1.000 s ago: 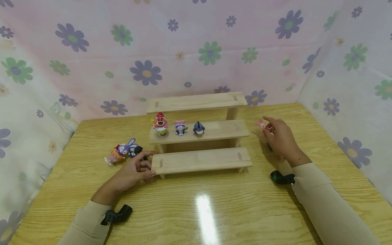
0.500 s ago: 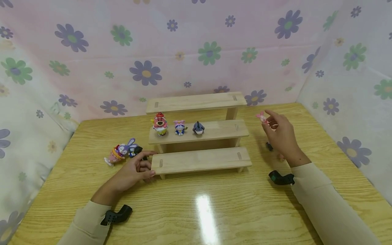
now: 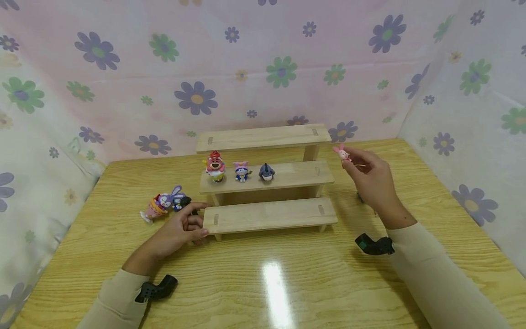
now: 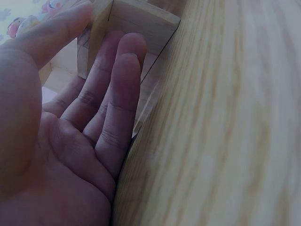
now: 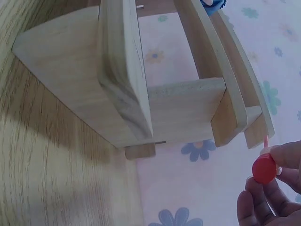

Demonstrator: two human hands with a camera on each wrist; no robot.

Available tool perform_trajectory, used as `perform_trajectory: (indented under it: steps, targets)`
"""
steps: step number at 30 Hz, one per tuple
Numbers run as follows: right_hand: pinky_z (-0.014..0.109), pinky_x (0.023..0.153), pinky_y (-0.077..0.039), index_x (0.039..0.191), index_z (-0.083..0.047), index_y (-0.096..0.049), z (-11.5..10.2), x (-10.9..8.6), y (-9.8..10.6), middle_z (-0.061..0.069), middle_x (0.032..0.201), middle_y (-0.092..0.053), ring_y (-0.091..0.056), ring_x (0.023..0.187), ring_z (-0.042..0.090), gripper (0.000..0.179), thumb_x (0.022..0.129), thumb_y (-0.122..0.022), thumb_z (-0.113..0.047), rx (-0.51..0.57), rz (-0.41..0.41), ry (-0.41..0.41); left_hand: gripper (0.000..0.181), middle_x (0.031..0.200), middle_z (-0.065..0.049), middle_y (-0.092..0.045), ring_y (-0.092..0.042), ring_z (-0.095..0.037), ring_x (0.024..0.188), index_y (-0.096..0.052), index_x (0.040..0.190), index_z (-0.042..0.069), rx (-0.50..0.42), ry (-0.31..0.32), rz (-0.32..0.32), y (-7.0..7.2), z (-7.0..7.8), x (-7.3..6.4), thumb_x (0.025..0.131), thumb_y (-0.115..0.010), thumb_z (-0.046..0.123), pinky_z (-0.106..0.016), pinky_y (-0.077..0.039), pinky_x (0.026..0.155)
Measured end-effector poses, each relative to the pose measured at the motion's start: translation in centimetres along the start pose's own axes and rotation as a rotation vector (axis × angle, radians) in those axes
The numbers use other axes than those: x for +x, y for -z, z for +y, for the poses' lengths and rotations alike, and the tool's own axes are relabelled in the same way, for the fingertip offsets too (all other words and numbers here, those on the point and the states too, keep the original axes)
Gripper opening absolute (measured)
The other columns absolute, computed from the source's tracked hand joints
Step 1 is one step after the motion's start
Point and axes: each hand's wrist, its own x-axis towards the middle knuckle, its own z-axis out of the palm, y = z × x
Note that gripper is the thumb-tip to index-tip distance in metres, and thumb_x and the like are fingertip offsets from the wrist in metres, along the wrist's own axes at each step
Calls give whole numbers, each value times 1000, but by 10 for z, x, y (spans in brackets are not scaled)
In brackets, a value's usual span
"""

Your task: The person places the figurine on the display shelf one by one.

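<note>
My right hand (image 3: pixel 375 183) pinches a small pink long-eared figurine (image 3: pixel 343 153) between thumb and fingers, off the right end of a three-step wooden display shelf (image 3: pixel 269 215). In the right wrist view its round red base (image 5: pixel 264 168) faces the camera. My left hand (image 3: pixel 178 228) grips the left end of the lowest step; the left wrist view has the thumb (image 4: pixel 56 30) over the board and the fingers below. On the middle step stand a pink bear figurine (image 3: pixel 215 167), a pink-hatted figurine (image 3: pixel 241 172) and a grey-blue shark-like figurine (image 3: pixel 266 172).
A purple-eared rabbit figurine (image 3: pixel 164 201) lies left of the shelf, with a smaller figurine (image 3: pixel 179 202) beside it. Under my right hand a dark small item (image 3: pixel 359 197) is partly hidden. A floral cloth (image 3: pixel 246 55) hangs behind the wooden table (image 3: pixel 230 283).
My right hand has lifted the pink figurine and carried it left, nearer the shelf's right end. My left hand keeps its place on the lowest step.
</note>
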Motion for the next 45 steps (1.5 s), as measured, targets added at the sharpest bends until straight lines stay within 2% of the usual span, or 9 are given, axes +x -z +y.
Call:
perform_trajectory:
  steps: [8,15,20,25,34,38,45]
  targets:
    - [9,86,-51,133,-9,-64,-10,0,-6,-9,117,-65,-65,99,-4,37,99,-63,-22,95,-30,-66,67,98,-5,-68,-70,-15,83,-30,151,4,6,-5,1,1,-2,0,95,-66,6,-32,-58,68]
    - [14,77,-50,134,-10,-64,-21,2,-18,-8,117,-63,-68,98,0,39,98,-65,-27,177,-61,-105,67,99,-6,-69,-70,-15,82,-31,152,7,17,8,8,1,0,-1,95,-67,8,-33,-58,68]
    - [13,84,-52,132,-8,-64,-28,5,-26,-5,123,-64,-68,99,3,40,97,-67,-25,308,-81,-133,67,99,-4,-69,-70,-16,82,-31,152,8,20,14,4,1,-1,0,96,-67,9,-34,-59,69]
    - [17,88,-54,129,-6,-65,-31,9,-37,-3,116,-66,-67,100,11,37,96,-68,-22,412,-100,-140,66,99,-5,-68,-69,-15,82,-31,152,7,15,17,5,0,-3,0,96,-66,8,-34,-59,68]
    - [19,86,-55,130,-9,-63,-36,13,-49,3,111,-67,-65,103,15,36,97,-67,-22,463,-135,-148,67,99,-7,-65,-68,-15,82,-29,152,2,14,21,-3,-1,-4,2,96,-66,7,-33,-59,69]
    - [19,85,-56,132,-10,-59,-40,14,-51,0,110,-66,-66,102,13,36,98,-65,-18,493,-137,-141,67,98,-6,-66,-70,-16,83,-29,152,3,16,4,-1,-1,-2,2,96,-66,7,-34,-59,69]
    - [16,87,-54,143,-13,-46,-46,13,-58,7,118,-64,-68,100,8,48,99,-64,-13,384,-152,-114,66,98,-4,-68,-69,-15,82,-30,152,6,10,3,4,0,-1,0,96,-66,7,-34,-58,69]
